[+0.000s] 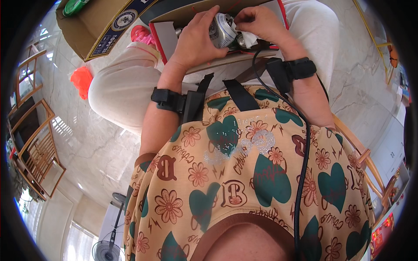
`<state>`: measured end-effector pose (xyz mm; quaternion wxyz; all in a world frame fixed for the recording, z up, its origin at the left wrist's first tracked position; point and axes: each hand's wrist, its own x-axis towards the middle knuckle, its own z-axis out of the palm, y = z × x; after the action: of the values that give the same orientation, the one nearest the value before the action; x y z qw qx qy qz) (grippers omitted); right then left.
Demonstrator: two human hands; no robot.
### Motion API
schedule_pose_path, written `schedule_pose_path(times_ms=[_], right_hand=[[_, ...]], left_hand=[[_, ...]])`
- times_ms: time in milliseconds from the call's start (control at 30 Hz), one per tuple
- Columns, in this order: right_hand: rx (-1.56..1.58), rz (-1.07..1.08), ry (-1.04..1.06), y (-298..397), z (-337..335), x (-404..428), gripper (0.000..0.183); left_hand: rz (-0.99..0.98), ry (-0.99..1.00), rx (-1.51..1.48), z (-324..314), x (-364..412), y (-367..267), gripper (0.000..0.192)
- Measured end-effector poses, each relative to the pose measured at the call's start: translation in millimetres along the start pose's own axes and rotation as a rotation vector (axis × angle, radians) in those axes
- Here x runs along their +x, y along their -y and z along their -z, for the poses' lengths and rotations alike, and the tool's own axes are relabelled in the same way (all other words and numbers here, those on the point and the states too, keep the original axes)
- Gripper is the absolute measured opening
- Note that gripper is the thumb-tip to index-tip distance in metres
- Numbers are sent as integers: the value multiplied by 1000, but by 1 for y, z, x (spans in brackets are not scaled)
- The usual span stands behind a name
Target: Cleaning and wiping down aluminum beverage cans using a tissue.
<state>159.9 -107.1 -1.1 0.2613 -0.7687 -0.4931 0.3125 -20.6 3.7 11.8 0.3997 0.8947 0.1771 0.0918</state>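
Note:
Inside an open cardboard box [165, 36] with red edges, between my knees, are several drink cans. My left hand [198, 40] grips a silver-white aluminium can [223, 31], which is tilted with its lid end away from the palm. Beside it, my right hand [259, 24] pinches a crumpled white piece, perhaps tissue or thin plastic [250, 38], close to the can's end. Another can's metal end [241, 41] shows just below that white piece. My fingers and the near wall hide much of the box's contents.
A second cardboard carton [81, 29] with a green can [74, 7] stands at the upper left. An orange-red plastic bag [81, 82] lies on the marble floor. A black cable [277, 94] runs down my front from near the box. Wooden chairs [36, 140] stand at left.

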Motion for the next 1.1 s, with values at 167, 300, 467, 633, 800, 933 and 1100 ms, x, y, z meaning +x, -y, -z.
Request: schedule_pose_path(times_ms=[167,300,467,633,800,933,1100], right_hand=[[334,-9,-179,-2,-10,3,15],[370,6,-194,-5,-14,4,16],[289,-103,-65,-6,-8,5,13],[386,-50,-135,-3,-11,5,12],[631,-80,-140,1,-13,3,14],[510,5,-157,-6,-18,5,13],[507,17,-208,-4,-19,4,13]], left_hand=[[-30,-27,-127,-19,-3,24,94],[-2,-20,-136,-23,-2,24,96],[52,-49,-63,-10,-2,11,96],[147,-145,-116,-11,1,17,97],[623,-48,-733,-8,7,9,98],[396,-14,-808,-21,7,30,77],[379,57,-900,-20,7,30,59]])
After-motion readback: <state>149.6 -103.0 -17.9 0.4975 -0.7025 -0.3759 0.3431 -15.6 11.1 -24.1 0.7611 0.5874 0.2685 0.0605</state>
